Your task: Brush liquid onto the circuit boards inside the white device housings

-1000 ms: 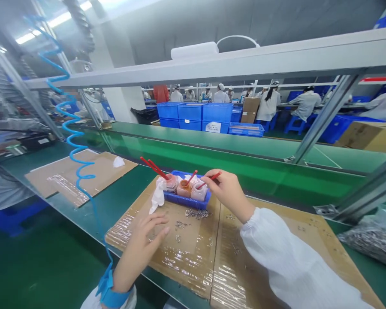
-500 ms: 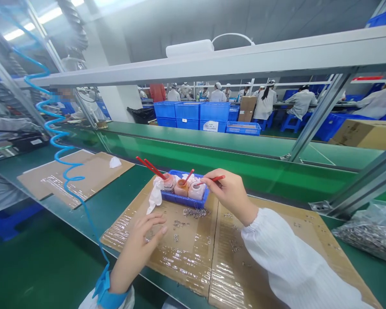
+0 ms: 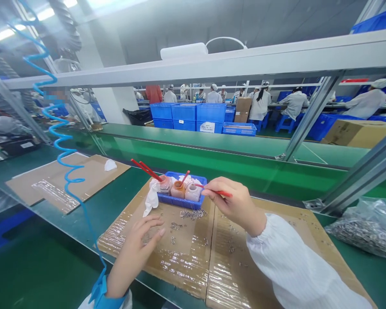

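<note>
In my right hand (image 3: 236,204) a slim red brush (image 3: 224,194) is pinched, its thin tip pointing left just above the mouth of the whitish jar (image 3: 192,193). An orange-stained jar (image 3: 178,190) and a pinkish jar (image 3: 165,184) stand beside it in a blue tray (image 3: 180,201). Other red sticks lean out of those two jars. My left hand (image 3: 141,240), with a blue wrist strap (image 3: 104,294), hovers low over the taped cardboard (image 3: 180,262), fingers stretched and thumb apart. Small metal parts (image 3: 193,213) lie scattered between the tray and my hands.
White tissue (image 3: 152,198) drapes over the tray's left corner. A clear bag of metal parts (image 3: 366,231) sits at right. The coiled blue cord (image 3: 64,139) hangs at left, near another cardboard sheet (image 3: 93,176). A metal post (image 3: 309,116) rises behind. Co-workers sit in the background.
My right hand has drawn the brush up and out of the whitish jar, moving slightly right. The left hand stays nearly in place; the whole view has shifted a little.
</note>
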`<state>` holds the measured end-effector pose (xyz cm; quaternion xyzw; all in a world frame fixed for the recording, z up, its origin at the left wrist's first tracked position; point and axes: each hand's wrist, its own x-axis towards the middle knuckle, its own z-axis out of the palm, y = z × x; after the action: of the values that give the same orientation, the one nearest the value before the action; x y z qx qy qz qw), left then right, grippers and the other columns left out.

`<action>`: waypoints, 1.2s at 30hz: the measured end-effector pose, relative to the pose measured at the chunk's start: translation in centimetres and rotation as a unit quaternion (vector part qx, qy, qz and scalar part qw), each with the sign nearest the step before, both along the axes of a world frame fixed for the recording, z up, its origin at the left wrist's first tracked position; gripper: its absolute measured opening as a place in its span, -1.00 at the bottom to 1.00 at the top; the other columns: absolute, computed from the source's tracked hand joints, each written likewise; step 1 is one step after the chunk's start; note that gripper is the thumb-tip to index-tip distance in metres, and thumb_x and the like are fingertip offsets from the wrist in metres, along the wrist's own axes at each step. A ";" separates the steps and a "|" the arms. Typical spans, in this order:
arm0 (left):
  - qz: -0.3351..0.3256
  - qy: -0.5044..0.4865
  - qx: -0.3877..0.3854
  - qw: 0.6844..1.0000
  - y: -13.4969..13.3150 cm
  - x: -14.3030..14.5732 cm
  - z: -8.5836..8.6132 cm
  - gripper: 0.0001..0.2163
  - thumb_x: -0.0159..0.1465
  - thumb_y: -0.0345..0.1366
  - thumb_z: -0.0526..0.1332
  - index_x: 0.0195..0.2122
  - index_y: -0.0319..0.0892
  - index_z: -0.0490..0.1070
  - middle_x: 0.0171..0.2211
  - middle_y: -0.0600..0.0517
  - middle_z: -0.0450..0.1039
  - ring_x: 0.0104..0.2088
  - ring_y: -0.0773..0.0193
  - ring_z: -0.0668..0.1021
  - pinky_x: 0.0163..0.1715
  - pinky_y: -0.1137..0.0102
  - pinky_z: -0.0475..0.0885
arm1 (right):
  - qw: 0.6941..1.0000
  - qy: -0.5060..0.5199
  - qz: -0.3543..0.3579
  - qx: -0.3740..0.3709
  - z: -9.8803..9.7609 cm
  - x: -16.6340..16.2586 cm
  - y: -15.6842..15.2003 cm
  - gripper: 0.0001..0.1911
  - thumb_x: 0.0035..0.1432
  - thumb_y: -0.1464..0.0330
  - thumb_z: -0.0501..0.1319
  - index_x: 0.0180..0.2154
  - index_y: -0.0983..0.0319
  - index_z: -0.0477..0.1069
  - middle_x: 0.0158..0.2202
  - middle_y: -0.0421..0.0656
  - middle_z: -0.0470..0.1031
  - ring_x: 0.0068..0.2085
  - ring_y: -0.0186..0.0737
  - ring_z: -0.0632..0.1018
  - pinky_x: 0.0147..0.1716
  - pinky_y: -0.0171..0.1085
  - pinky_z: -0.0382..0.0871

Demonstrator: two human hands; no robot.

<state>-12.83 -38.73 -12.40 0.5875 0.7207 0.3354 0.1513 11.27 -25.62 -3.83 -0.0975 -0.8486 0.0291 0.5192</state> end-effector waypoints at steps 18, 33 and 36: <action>-0.010 0.016 0.030 0.999 0.3 0.1 -0.3 -0.70 0.22 -0.01 0.13 -0.20 -0.04 0.51 -0.01 -0.04 0.43 0.06 0.04 0.42 0.10 0.03 0.30 | 0.994 -0.048 0.032 0.095 -2.2 2.9 -3.0 -0.93 0.27 0.45 0.11 -0.25 0.30 0.36 -0.40 -0.08 0.51 -0.44 -0.31 0.51 -0.50 -0.33 0.42; -0.015 0.004 0.014 1.000 0.1 0.0 -0.7 -0.69 0.22 0.01 0.11 -0.20 -0.04 0.50 0.00 -0.04 0.42 0.08 0.05 0.40 0.13 0.03 0.26 | 0.996 -0.033 0.026 0.082 -2.6 3.3 -3.0 -0.94 0.24 0.48 0.13 -0.26 0.29 0.38 -0.41 -0.08 0.52 -0.42 -0.28 0.52 -0.49 -0.32 0.43; -0.014 0.008 0.015 1.000 0.1 0.0 -0.6 -0.69 0.22 0.02 0.12 -0.20 -0.04 0.50 0.00 -0.04 0.42 0.07 0.04 0.41 0.12 0.03 0.27 | 0.996 -0.005 0.021 0.085 -2.4 3.5 -3.2 -0.93 0.22 0.50 0.15 -0.23 0.31 0.38 -0.42 -0.09 0.51 -0.41 -0.28 0.53 -0.47 -0.32 0.44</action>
<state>-12.82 -38.66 -13.02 0.6024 0.7087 0.3389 0.1414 14.74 -28.80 -6.26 -0.0350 -0.8523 -0.0331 0.5208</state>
